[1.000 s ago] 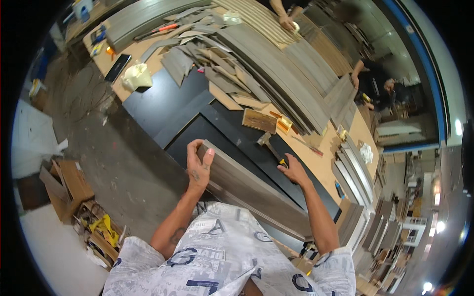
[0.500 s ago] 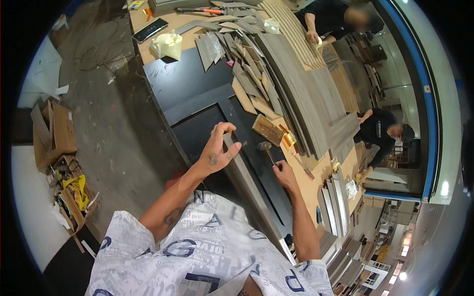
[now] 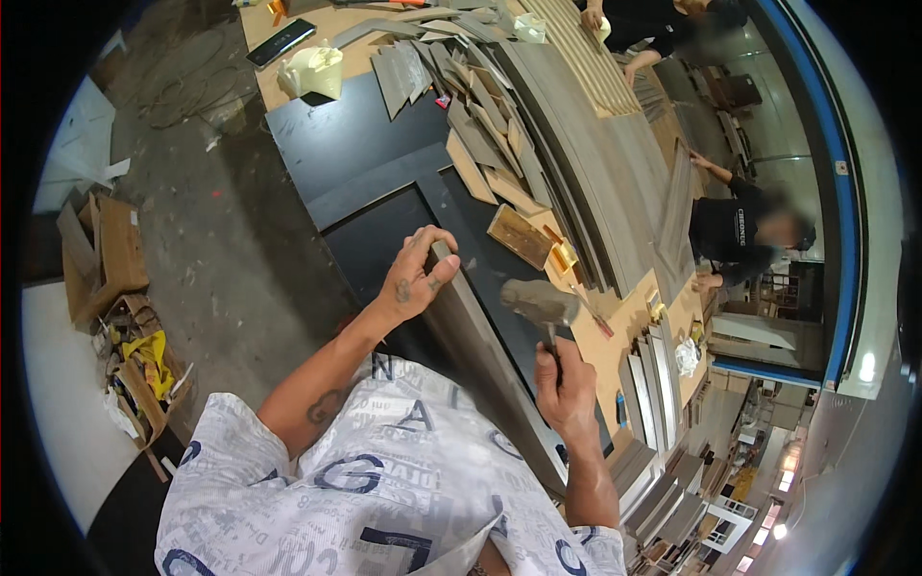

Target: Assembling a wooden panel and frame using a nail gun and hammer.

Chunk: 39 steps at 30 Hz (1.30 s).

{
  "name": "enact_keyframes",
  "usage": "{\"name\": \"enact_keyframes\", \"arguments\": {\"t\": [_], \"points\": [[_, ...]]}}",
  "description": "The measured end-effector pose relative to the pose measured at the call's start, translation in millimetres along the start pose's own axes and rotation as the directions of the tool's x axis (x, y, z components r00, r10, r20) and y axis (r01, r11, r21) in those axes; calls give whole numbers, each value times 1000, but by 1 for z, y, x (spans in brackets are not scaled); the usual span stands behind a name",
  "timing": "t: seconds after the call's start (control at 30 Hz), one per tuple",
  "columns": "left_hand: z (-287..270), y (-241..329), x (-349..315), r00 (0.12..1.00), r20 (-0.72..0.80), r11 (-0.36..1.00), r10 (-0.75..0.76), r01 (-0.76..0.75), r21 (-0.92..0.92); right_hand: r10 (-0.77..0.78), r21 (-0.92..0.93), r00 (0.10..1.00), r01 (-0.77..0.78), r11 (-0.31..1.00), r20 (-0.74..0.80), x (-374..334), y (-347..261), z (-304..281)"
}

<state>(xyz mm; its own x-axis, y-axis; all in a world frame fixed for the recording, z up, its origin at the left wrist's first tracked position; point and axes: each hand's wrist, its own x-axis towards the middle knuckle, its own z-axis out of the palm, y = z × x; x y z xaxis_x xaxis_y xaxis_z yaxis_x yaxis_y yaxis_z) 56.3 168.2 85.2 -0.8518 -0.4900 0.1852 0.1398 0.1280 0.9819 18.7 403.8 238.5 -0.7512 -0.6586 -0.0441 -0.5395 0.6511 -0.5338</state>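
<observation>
My left hand (image 3: 420, 274) is closed round the far end of a long grey-brown board (image 3: 480, 341), thumb on one side and fingers over the other. The board runs toward my body and lies along a black framed panel (image 3: 384, 206) on the workbench. In my right hand (image 3: 569, 394) is a mallet (image 3: 540, 300), gripped by its handle. Its worn, greyish head is raised above the panel, to the right of the board and apart from it. The near end of the board passes beside my shirt.
Wood offcuts (image 3: 490, 144) and long grey boards (image 3: 576, 182) cover the bench beyond. A wooden block (image 3: 520, 236), a screwdriver (image 3: 602, 324), a phone (image 3: 281, 43) and a cream bag (image 3: 312, 73) lie there too. Two people work across the bench. Cardboard boxes (image 3: 108, 254) stand at left.
The mallet and my right hand have come up, closer to the camera. My left hand keeps its hold on the board's end. Across the bench, one person now has a board tilted up.
</observation>
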Motion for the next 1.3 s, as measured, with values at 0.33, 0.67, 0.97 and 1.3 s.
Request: {"name": "enact_keyframes", "arguments": {"t": [0.33,0.67,0.97,1.3], "points": [[-1,-1,-2,1000,23,1000,-11,12,-28,-78,-121,996,82,989,31,7,-8,21],[-6,-6,1,999,-6,997,39,-40,-63,-135,-257,984,160,953,114,23,-26,34],[-5,-2,4,998,18,997,66,-65,-28,-123,-296,985,154,943,123,31,-33,41],[-8,-4,2,998,55,1000,-11,12,-22,-63,-328,995,85,941,77,11,-26,33]]}}
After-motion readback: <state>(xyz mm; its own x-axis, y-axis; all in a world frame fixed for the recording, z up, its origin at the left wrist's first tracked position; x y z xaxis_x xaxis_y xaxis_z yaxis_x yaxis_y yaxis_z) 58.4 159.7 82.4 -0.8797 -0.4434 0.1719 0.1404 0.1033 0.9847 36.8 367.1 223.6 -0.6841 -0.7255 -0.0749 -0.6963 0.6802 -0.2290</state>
